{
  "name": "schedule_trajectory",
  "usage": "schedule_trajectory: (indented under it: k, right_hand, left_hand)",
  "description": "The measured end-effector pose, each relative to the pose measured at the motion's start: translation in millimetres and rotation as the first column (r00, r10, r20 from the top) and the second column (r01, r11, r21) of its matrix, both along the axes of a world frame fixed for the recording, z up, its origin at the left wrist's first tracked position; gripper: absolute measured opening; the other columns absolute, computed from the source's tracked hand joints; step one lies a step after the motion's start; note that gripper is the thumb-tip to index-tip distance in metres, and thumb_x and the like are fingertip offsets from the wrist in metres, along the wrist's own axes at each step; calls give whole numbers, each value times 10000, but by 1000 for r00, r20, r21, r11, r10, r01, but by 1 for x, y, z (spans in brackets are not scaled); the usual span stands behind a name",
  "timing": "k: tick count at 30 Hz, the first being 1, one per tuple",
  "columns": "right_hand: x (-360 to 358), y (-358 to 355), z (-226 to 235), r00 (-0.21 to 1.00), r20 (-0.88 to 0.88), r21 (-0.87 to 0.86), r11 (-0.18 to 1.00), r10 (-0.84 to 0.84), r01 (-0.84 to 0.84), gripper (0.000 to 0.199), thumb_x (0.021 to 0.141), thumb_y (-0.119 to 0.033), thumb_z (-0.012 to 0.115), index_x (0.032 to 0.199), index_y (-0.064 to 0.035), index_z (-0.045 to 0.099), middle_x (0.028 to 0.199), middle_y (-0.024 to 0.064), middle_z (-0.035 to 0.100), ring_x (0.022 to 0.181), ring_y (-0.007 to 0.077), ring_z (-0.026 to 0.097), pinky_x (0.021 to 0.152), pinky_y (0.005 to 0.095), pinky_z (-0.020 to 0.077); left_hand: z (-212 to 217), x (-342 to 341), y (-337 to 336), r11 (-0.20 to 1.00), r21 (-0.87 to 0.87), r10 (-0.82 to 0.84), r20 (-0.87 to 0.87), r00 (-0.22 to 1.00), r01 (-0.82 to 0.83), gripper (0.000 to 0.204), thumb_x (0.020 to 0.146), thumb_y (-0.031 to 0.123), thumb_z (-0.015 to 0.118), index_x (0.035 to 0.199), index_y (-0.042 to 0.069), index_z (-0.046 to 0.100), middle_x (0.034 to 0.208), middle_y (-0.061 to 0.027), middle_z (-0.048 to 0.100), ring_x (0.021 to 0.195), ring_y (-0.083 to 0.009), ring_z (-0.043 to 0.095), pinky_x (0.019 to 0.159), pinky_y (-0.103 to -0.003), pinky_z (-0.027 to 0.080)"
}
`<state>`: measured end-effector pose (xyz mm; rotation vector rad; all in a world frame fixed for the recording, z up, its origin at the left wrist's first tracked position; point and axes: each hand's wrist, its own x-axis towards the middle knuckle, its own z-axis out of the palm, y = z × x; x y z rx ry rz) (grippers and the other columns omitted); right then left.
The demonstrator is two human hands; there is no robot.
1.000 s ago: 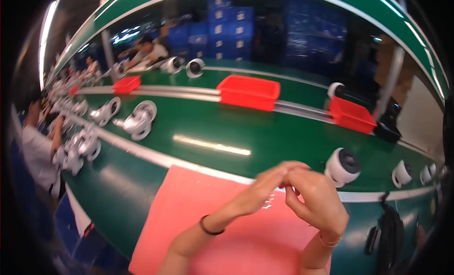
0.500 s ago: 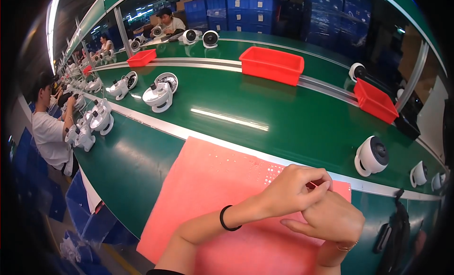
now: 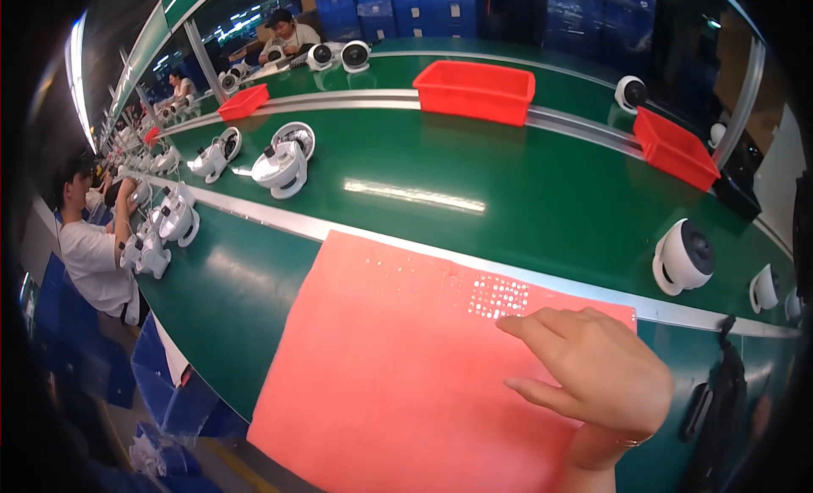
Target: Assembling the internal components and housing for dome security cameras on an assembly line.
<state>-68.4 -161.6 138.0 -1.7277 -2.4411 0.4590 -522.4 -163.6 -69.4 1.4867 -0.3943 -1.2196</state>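
The pink mat (image 3: 381, 383) lies flat on a green bench top (image 3: 229, 273), plain across its left and near parts. A white open housing (image 3: 281, 167) stands beyond the mat's far left corner. Near the mat's far edge, scattered glinting specks (image 3: 400, 270) give way, rightward, to a dense patch of small shiny pieces (image 3: 500, 296) in rough rows. The left hand is out of view, so its state cannot be told. The right hand (image 3: 597, 370), released, is over the mat's right part, fingers extended, thumb parted; whether it touches the mat cannot be told. A white rounded device (image 3: 684, 257) stands beyond the mat's far right corner.
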Motion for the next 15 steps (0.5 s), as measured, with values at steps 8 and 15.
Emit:
schedule_trajectory:
  k: [8, 15]
  right_hand:
    - [-2, -8, 0, 999, -37, 111, 994, 25, -21, 409, 724, -215, 643, 1085, -57, 536, 952, 106, 585, 871, 294, 559, 761, 356, 441]
    - [-11, 9, -11, 999, 32, 22, 999, 30, -31, 383, 692, -172, 646, 1045, -59, 547, 935, 102, 590, 831, 289, 567, 730, 363, 447]
  left_hand:
    - [15, -16, -25, 993, -95, 51, -133, 990, -64, 183, 808, 169, 575, 889, 11, 616, 800, -84, 642, 718, -177, 592, 595, -291, 452]
    - [8, -1, -16, 985, -168, 11, -181, 983, -42, 197, 806, 206, 578, 908, 45, 626, 825, -54, 650, 743, -169, 591, 590, -291, 454]
